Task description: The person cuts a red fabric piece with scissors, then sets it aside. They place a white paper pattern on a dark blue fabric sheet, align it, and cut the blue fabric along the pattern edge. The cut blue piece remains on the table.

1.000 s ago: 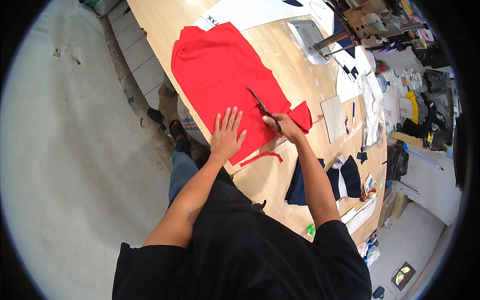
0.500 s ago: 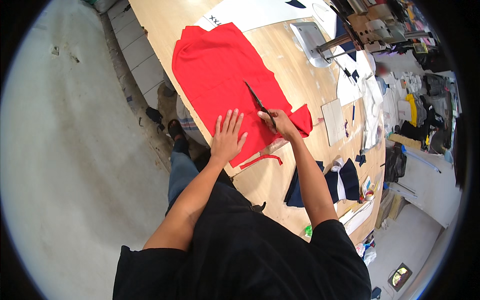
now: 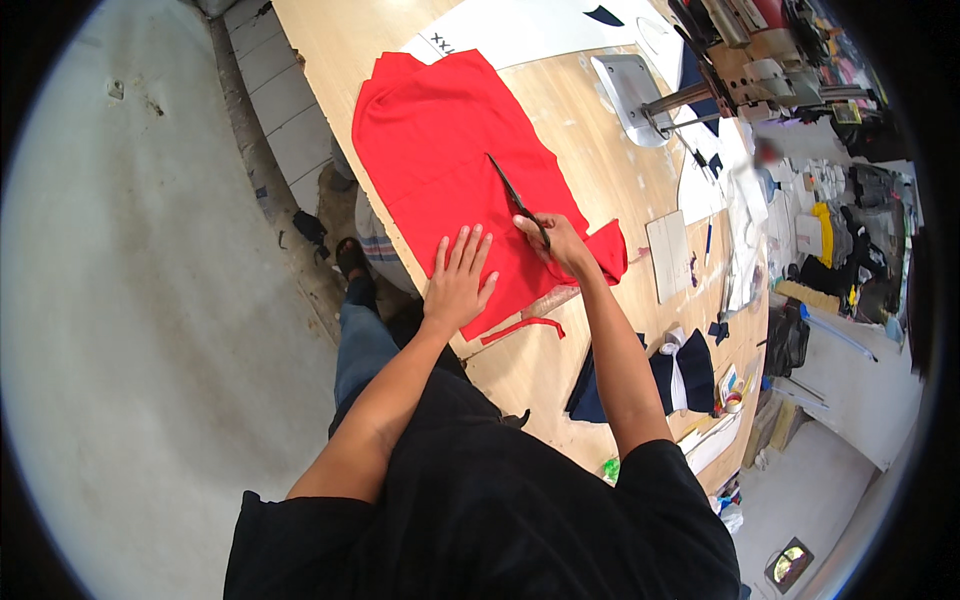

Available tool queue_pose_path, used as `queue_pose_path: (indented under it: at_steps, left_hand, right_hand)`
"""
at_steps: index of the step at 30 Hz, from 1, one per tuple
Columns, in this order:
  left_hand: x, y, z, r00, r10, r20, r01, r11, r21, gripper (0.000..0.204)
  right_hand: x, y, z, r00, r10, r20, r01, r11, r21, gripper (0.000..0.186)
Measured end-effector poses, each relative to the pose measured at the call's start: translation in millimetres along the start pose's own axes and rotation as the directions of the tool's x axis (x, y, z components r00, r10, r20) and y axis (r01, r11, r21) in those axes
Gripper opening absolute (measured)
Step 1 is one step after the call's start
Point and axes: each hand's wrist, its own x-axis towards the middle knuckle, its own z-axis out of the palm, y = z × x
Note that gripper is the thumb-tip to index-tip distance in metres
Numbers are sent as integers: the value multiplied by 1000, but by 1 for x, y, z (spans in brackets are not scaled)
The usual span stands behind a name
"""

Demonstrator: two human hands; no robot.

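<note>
A large piece of red fabric (image 3: 440, 130) lies spread on the wooden table in front of me. My left hand (image 3: 458, 285) rests flat on its near left part, fingers stretched out. Dark scissors (image 3: 508, 185) are in my right hand (image 3: 555, 243), their blades pointing away and to the left over the fabric. The blades look closed or nearly so. Beside my right hand a bunched fold of the red fabric (image 3: 608, 250) lies near the right edge. A narrow red strip (image 3: 525, 328) lies on the table just nearer to me.
Right of the fabric stands a metal machine (image 3: 690, 95) with a flat base plate. A beige card (image 3: 667, 255), a blue pen (image 3: 709, 243) and white pattern sheets (image 3: 540, 35) lie on the table. Dark blue cloth pieces (image 3: 685, 370) lie near my right forearm. The table's left edge (image 3: 385, 215) borders the floor.
The view has shifted slightly. Both hands stay in nearly the same places on the fabric, and the scissors remain in my right hand.
</note>
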Motion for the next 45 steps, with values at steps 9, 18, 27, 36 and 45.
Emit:
queue_pose_path:
  at_steps: [9, 18, 27, 36, 45]
  left_hand:
    - [0, 0, -1, 1000, -5, 3, 5, 1000, 8, 74]
    - [-1, 1, -1, 1000, 5, -13, -5, 1000, 5, 73]
    - [-5, -1, 3, 999, 26, -44, -25, 1000, 14, 70]
    - [-7, -13, 1, 991, -19, -136, -3, 987, -160, 65]
    - [11, -73, -23, 957, -187, -223, 175, 982, -71, 72]
  right_hand:
    - [1, -16, 0, 1000, 28, -12, -28, 999, -24, 48]
    - [-2, -15, -8, 1000, 14, -20, -16, 994, -109, 53]
    - [3, -16, 1, 999, 19, -29, -20, 999, -45, 54]
    - [-44, 3, -8, 966, -140, -219, 14, 868, -496, 67]
    - [-190, 153, 70, 512, 28, -858, -341, 924, -173, 74]
